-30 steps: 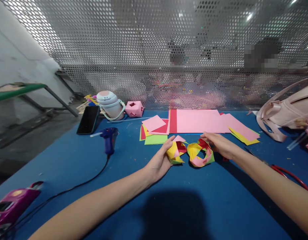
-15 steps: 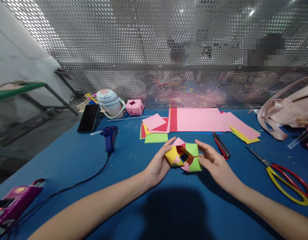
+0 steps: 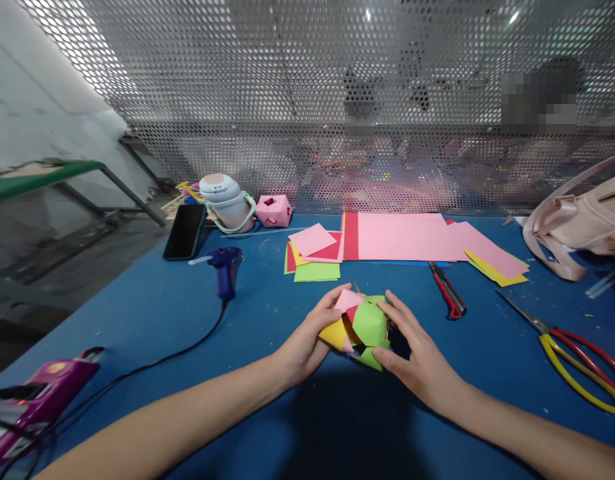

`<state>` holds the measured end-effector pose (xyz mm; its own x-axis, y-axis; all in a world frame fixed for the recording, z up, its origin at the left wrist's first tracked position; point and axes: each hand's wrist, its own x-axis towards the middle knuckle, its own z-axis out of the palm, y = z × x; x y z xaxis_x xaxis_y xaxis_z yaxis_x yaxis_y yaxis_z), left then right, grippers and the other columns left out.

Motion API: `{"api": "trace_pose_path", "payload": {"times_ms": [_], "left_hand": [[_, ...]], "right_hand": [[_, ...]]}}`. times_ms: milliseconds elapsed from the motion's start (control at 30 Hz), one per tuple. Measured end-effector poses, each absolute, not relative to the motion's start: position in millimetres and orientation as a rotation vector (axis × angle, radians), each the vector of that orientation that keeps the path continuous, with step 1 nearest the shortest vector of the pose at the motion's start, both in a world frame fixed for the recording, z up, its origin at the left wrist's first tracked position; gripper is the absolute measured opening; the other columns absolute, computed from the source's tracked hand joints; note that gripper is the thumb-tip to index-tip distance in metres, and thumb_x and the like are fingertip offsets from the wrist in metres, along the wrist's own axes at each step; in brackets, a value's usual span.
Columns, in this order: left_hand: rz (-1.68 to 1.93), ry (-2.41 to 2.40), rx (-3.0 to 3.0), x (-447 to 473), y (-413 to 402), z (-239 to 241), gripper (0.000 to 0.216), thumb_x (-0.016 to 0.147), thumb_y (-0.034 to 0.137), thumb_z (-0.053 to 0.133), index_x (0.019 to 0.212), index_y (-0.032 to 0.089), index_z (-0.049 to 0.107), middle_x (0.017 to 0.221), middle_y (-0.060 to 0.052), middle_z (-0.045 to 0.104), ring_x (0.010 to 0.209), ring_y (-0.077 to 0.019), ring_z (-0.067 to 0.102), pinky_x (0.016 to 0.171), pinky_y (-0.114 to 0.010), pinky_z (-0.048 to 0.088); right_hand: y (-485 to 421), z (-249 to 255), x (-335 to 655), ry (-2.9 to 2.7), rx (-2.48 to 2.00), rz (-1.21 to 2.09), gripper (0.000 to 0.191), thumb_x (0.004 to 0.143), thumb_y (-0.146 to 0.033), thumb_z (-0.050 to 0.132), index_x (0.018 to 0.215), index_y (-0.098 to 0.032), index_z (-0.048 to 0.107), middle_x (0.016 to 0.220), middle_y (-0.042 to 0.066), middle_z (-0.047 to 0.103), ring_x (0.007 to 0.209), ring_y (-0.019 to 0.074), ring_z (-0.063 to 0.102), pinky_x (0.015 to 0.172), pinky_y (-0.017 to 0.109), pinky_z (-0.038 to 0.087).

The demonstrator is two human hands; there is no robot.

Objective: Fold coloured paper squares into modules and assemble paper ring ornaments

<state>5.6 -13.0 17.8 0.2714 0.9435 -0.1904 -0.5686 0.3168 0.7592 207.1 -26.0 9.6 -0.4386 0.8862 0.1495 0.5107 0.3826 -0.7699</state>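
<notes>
A folded paper piece (image 3: 363, 325) in yellow, pink, red and green sits between my two hands, low over the blue table (image 3: 267, 373). My left hand (image 3: 307, 340) grips its yellow and pink side, fingers curled round it. My right hand (image 3: 417, 353) presses on the green side, thumb under and fingers over the top. Both hands close on the same paper piece near the middle of the table.
Sheets of coloured paper (image 3: 402, 237) and a small stack (image 3: 314, 257) lie behind. A red cutter (image 3: 450, 293) and yellow-and-red scissors (image 3: 582, 357) lie to the right. A blue glue gun (image 3: 226, 270), phone (image 3: 184, 230), bottle (image 3: 224, 203), pink paper cube (image 3: 273, 210) and pink bag (image 3: 582, 223) stand around.
My right hand brought the second folded part from the right onto the left hand's part. The two now form one ball-like piece, held nearer to me.
</notes>
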Motion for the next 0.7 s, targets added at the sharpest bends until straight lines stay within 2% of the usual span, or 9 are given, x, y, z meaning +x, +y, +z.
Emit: {"api": "trace_pose_path", "payload": {"times_ms": [133, 333, 700], "left_hand": [[1.097, 0.701, 0.644, 6, -15, 15, 0.049, 0.073, 0.021, 0.06, 0.121, 0.019, 0.05, 0.117, -0.009, 0.059, 0.104, -0.0237, 0.055, 0.088, -0.031, 0.042], [1.067, 0.699, 0.666, 8, -21, 18, 0.049, 0.076, 0.022, 0.059, 0.123, 0.02, 0.046, 0.12, -0.008, 0.057, 0.102, -0.022, 0.056, 0.086, -0.03, 0.044], [1.106, 0.737, 0.721, 12, -24, 18, 0.051, 0.077, 0.024, 0.058, 0.126, 0.021, 0.043, 0.127, -0.01, 0.052, 0.11, -0.0267, 0.052, 0.09, -0.034, 0.041]], "right_hand": [[-30, -1, 202, -2.012, -1.181, 0.962, 0.07, 0.081, -0.043, 0.057, 0.14, -0.028, 0.023, 0.15, 0.007, 0.019, 0.135, 0.0256, 0.021, 0.107, 0.046, 0.028], [-28, -6, 198, -1.862, -1.114, 1.087, 0.071, 0.078, -0.043, 0.062, 0.138, -0.029, 0.027, 0.149, 0.006, 0.02, 0.132, 0.0272, 0.028, 0.104, 0.045, 0.033], [-32, -13, 183, -1.51, -1.044, 1.314, 0.08, 0.074, -0.041, 0.067, 0.138, -0.023, 0.025, 0.143, 0.013, 0.033, 0.126, 0.028, 0.039, 0.101, 0.042, 0.038]]}}
